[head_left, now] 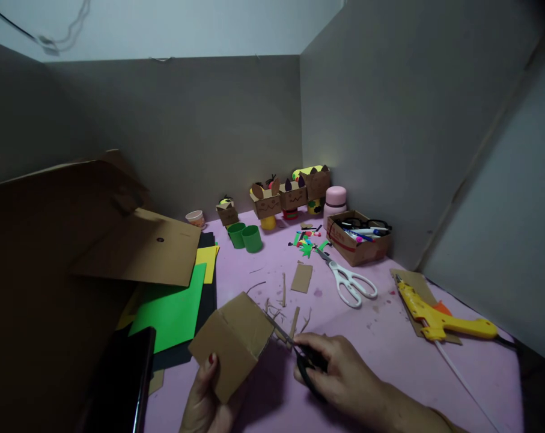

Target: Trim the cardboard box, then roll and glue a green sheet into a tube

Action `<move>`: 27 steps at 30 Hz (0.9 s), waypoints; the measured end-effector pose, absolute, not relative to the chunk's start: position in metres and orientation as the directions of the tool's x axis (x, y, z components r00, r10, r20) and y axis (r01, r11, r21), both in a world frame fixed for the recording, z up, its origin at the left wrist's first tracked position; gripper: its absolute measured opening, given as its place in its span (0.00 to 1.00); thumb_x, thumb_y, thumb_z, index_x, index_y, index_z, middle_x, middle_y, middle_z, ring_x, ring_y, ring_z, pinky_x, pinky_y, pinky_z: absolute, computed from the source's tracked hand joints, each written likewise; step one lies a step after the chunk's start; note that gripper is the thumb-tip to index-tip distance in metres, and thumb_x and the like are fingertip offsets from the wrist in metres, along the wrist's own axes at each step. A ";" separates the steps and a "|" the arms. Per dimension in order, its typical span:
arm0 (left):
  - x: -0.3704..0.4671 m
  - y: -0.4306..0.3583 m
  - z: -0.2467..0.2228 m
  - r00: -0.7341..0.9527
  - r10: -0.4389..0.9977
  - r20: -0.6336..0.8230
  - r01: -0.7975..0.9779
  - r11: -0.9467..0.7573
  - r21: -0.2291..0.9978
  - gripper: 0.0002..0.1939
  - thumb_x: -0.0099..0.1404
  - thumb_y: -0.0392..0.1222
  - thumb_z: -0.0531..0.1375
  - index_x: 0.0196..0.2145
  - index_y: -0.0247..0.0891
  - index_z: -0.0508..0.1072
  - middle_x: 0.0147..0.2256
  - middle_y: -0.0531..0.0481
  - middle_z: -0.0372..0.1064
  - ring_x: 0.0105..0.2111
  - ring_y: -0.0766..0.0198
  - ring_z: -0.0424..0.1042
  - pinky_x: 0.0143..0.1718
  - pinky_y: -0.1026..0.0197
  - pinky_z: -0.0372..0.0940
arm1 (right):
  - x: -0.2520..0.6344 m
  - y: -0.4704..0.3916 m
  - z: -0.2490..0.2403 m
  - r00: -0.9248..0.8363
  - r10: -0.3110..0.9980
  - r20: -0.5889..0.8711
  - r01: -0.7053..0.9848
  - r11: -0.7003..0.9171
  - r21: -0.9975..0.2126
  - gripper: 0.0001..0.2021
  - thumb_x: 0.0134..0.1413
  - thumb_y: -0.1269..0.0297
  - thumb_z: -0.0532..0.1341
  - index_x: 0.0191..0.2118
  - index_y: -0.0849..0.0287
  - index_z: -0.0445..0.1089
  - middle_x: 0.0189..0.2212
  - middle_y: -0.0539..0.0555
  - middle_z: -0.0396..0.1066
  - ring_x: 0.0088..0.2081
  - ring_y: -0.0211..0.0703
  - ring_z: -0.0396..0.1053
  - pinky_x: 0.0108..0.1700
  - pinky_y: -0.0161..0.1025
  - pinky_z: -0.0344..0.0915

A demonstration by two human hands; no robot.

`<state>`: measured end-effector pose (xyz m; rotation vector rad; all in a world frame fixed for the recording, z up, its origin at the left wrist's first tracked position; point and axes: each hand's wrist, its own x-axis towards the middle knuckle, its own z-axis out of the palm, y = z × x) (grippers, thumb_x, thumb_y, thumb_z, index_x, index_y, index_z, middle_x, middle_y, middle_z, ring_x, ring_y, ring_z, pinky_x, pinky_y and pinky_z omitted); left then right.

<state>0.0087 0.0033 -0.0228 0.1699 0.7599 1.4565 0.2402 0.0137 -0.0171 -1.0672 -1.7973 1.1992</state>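
Observation:
My left hand (209, 391) is closed on a folded piece of brown cardboard (232, 346), its thumb lying across the front face. In my right hand (339, 373) is a pair of black-handled scissors (312, 371), the fingers in and around the handles. The scissor blades reach up to the right edge of the cardboard; whether they touch it I cannot tell. Thin cardboard scraps (294, 319) lie on the table just behind the blades. A small cardboard rectangle (301, 278) rests farther back.
White-handled scissors (351, 282) lie beyond my right hand. A yellow glue gun (438, 319) sits at right, its cord trailing forward. A box of pens (357, 246), green cups (252, 239) and cardboard figures (267, 204) stand behind. Green paper (173, 316) and a large cardboard box (51, 240) occupy the left.

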 end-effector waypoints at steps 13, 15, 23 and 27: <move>-0.002 0.007 -0.030 0.007 0.954 -0.301 -0.862 0.158 0.482 0.36 0.55 0.24 0.60 0.58 0.50 0.63 0.37 0.46 0.80 0.46 0.48 0.75 0.50 0.43 0.66 | 0.237 0.014 -0.021 -0.383 0.923 0.037 0.126 0.092 -0.988 0.11 0.45 0.70 0.64 0.39 0.59 0.72 0.20 0.43 0.59 0.22 0.33 0.54 0.24 0.30 0.52; -0.001 0.007 -0.028 -0.031 0.953 -0.302 -0.853 0.132 0.505 0.37 0.54 0.23 0.60 0.58 0.50 0.63 0.36 0.47 0.81 0.43 0.49 0.76 0.49 0.43 0.67 | 0.237 0.014 -0.022 -0.397 0.917 0.041 0.145 0.107 -0.984 0.13 0.44 0.70 0.64 0.40 0.59 0.72 0.20 0.43 0.59 0.23 0.33 0.55 0.24 0.29 0.53; 0.016 0.001 -0.016 -0.097 0.887 -0.451 -0.839 0.171 0.517 0.35 0.55 0.23 0.60 0.58 0.46 0.62 0.29 0.49 0.80 0.37 0.52 0.79 0.44 0.49 0.72 | 0.240 0.014 -0.017 -0.406 0.911 0.068 0.181 0.153 -0.972 0.08 0.48 0.68 0.62 0.36 0.60 0.72 0.20 0.43 0.57 0.22 0.33 0.53 0.24 0.30 0.51; 0.015 0.002 -0.016 -0.079 0.906 -0.415 -0.823 0.175 0.541 0.37 0.54 0.23 0.60 0.59 0.46 0.60 0.31 0.48 0.80 0.39 0.51 0.78 0.45 0.49 0.71 | 0.241 0.013 -0.015 -0.411 0.907 0.089 0.195 0.183 -0.964 0.06 0.49 0.68 0.61 0.35 0.60 0.72 0.19 0.43 0.55 0.22 0.32 0.51 0.23 0.30 0.50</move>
